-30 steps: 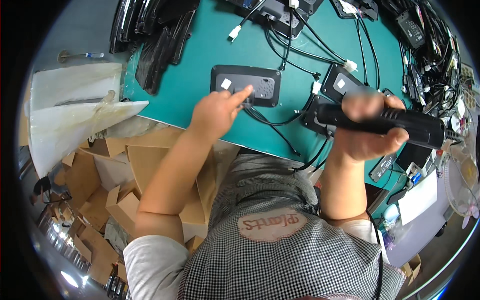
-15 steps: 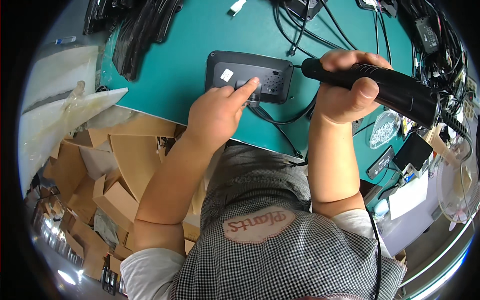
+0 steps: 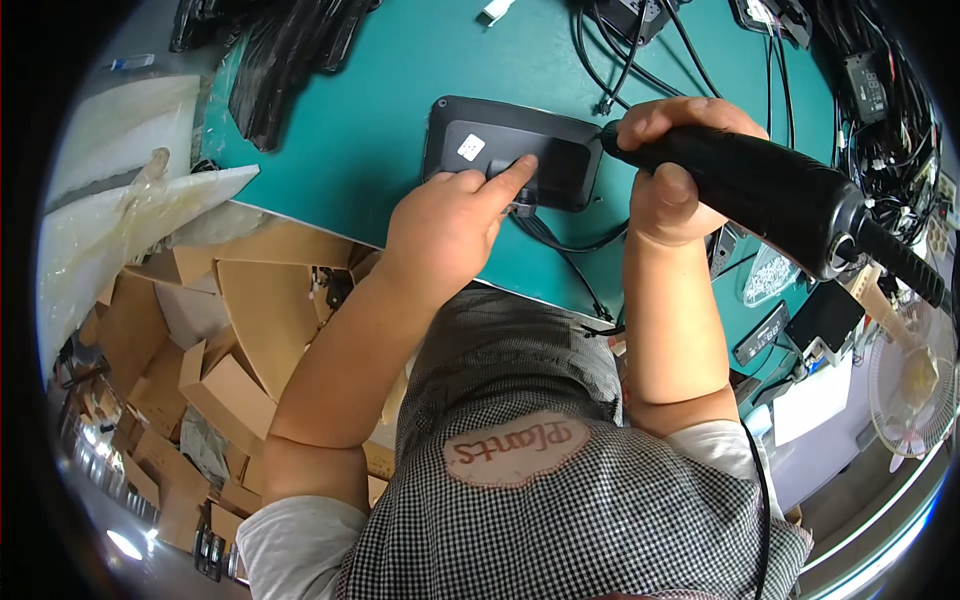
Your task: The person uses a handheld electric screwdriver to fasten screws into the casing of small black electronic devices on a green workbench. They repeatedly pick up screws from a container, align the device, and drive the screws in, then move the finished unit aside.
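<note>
On the green table lies a black, flat, rectangular display housing [image 3: 566,163], back side up, with a small white sticker [image 3: 471,147]. My left hand [image 3: 446,225] presses it down near its lower edge. The index finger stretches across the back while the other fingers curl around a stand-like part, mostly hidden. My right hand [image 3: 672,185] is wrapped round a thick black corded electric screwdriver [image 3: 755,178]. The tool lies slanted, its front end at the housing's upper right corner. Its bit is hard to make out there. A black cable [image 3: 575,247] runs from below the housing.
Black wrapped bundles [image 3: 290,75] lie at the far left, a white connector [image 3: 497,10] behind. Cabled black units [image 3: 635,15] stand at the back. At right are a clear tray of small parts [image 3: 770,275], a digital display [image 3: 762,333] and tangled cables. Cardboard boxes [image 3: 240,390] fill the lower left.
The screwdriver's rear end has swung lower and its front end sits closer against the housing's corner. The whole view has shifted slightly. My left hand keeps its hold on the housing.
</note>
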The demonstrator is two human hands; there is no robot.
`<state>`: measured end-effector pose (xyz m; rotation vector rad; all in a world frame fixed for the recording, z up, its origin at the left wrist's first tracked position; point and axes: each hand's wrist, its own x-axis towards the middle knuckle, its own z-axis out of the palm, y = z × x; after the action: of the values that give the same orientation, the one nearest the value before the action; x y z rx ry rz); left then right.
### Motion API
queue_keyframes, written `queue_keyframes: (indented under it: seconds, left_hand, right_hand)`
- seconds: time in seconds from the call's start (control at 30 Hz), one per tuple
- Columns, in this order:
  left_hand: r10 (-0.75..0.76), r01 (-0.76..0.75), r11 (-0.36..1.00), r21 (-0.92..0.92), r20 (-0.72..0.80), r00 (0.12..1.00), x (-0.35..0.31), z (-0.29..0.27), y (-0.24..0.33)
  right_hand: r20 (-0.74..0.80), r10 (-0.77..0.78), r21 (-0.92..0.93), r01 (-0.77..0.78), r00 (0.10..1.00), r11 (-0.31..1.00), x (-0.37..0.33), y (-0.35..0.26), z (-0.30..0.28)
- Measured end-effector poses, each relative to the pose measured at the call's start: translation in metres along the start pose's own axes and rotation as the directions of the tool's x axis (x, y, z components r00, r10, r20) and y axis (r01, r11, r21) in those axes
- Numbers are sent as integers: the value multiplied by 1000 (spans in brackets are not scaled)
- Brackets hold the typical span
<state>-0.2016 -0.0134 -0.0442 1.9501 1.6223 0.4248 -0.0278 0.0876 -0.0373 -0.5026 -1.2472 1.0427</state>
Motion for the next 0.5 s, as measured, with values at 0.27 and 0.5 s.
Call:
queue_keyframes:
  seconds: [0.27, 0.5]
  left_hand:
    - [28, -28, 1000, 1, -63, 998, -2, 7, -2]
    - [-166, 132, 918, -373, -59, 984, -12, 2, 7]
  right_hand:
    - [-150, -98, -24, 95, 984, 995, -13, 5, -4]
    - [-480, 163, 2, -184, 862, 983, 2, -24, -15]
